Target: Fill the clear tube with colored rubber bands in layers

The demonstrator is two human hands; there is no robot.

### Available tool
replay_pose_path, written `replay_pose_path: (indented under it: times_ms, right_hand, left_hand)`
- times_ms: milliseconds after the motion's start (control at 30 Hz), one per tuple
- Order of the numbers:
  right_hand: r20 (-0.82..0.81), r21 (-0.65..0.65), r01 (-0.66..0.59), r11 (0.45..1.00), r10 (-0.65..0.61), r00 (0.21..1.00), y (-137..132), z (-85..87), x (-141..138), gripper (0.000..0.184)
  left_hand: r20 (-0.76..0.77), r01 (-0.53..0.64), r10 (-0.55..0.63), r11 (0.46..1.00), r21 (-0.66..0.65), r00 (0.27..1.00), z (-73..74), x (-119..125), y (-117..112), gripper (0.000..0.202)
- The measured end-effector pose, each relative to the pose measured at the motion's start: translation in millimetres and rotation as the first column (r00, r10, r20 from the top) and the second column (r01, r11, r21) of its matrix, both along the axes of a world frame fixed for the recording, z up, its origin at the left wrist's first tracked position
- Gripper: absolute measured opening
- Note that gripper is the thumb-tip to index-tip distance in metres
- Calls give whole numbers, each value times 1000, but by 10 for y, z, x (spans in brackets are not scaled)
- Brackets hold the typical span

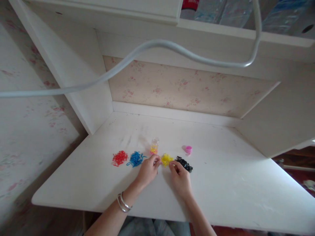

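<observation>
Small piles of tiny loops lie in a row on the white desk (221,183): a red pile (119,158), a blue pile (135,159), a yellow pile (166,159) and a black pile (184,164). My left hand (147,170) rests beside the yellow pile with its fingertips pinched together at the pile's left edge. My right hand (180,178) lies between the yellow and black piles, fingers curled and pinched. What either pinch holds is too small to make out. A small clear jar (154,146) with yellow and pink contents stands behind the piles. A pink lid (188,149) lies to its right.
A white shelf unit frames the desk, with side panels left and right and a floral back wall. A grey cable (147,46) hangs across the view above. Bottles (221,9) stand on the upper shelf. Bracelets (123,203) circle my left wrist.
</observation>
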State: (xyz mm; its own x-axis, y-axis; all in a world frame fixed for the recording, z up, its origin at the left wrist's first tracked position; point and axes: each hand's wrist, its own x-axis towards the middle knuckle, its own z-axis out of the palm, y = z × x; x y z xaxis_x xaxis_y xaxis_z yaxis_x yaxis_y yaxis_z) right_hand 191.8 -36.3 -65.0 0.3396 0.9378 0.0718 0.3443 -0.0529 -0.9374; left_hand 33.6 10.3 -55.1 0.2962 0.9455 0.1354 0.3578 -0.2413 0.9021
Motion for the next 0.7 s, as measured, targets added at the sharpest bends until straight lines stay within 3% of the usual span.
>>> replay_pose_path:
  times_ms: [133,267,533,700]
  right_hand:
    - [376,39,-43,998,25,926,-41,27,-37,30]
    - [590,20,-61,998,38,806,-63,78,-66,24]
    - [711,-21,-125,992,103,696,-95,91,-54,26]
    - [720,2,-114,993,78,690,-86,46,-45,26]
  left_hand:
    - [64,1,3,998,-64,998,30,3,4,23]
    - [90,-31,39,996,-79,995,139,0,-37,28]
    - [128,-135,142,989,-59,982,570,-21,-150,28]
    - [157,-245,221,957,154,963,949,-131,40,24]
